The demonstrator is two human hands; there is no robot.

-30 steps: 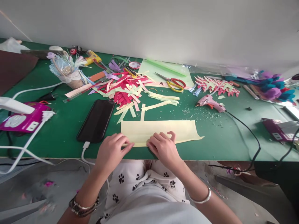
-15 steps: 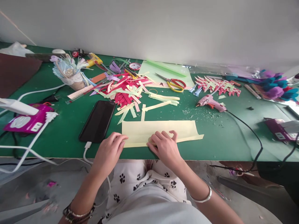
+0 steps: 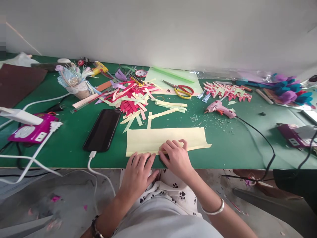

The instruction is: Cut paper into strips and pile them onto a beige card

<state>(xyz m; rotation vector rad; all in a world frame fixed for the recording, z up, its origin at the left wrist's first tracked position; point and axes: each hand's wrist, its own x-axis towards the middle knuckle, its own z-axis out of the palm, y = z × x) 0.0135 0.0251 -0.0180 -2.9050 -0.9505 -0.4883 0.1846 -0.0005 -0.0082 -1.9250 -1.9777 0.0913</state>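
A sheet of pale yellow paper (image 3: 143, 138) lies at the table's front edge, with a narrow fold along its near side. At the right end the folded strip sticks out past the sheet. My right hand (image 3: 176, 153) grips the near edge a little right of the middle, fingers bent over the top and thumb at the fold. My left hand (image 3: 138, 172) rests along the near edge further left, its fingers apart and fingertips touching the paper. What lies beneath the fingers is hidden.
Behind the sheet are loose paper strips (image 3: 131, 102), scissors (image 3: 184, 91) and a green ruler-like strip (image 3: 173, 74). A phone (image 3: 102, 130) with a white cable lies left. A pink glue gun (image 3: 220, 109) lies right, its black cord hanging over the edge. A purple power socket (image 3: 31, 129) stands far left.
My left hand has moved right and nearer to me, from the sheet's left end to its near edge close to my right hand. The right hand stays in place on the paper.
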